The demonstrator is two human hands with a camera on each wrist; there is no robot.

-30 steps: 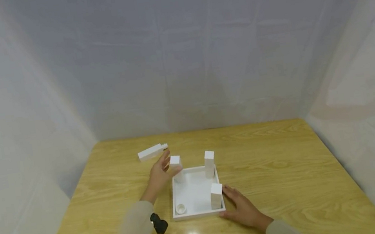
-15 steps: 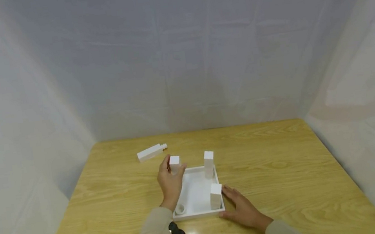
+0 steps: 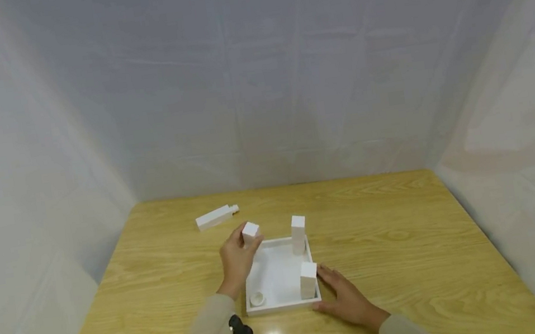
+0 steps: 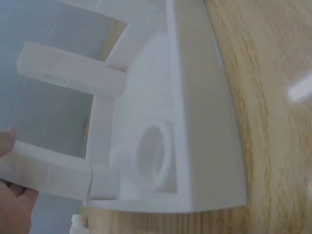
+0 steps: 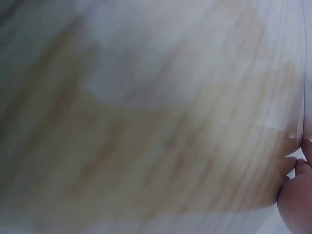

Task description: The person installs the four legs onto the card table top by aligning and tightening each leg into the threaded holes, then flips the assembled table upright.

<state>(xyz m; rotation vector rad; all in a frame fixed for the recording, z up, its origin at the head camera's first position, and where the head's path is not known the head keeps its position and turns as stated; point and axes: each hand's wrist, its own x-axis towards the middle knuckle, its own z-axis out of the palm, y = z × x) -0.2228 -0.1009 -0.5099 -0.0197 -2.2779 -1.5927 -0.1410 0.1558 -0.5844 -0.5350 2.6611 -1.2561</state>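
A white upturned toy tabletop (image 3: 278, 272) with a raised rim lies before me. My left hand (image 3: 236, 258) grips the square white leg (image 3: 250, 231) at its far left corner between thumb and fingers. In the left wrist view that leg (image 4: 48, 173) stands over its corner socket, a thin seam showing at its base. Two other legs are upright in the far right (image 3: 299, 233) and near right (image 3: 308, 281) corners. The near left corner has a round socket (image 3: 257, 299). My right hand (image 3: 348, 300) rests against the near right corner, fingers extended along the rim.
A loose white leg (image 3: 215, 217) with a threaded end lies beyond the left hand. The wooden table (image 3: 381, 220) is enclosed by pale sheeting (image 3: 259, 106) at the back and sides. A black device (image 3: 240, 330) is on the left wrist.
My left hand has closed its fingers round the far left leg and turned it; the leg's square top now sits at an angle. My right hand has stayed in place.
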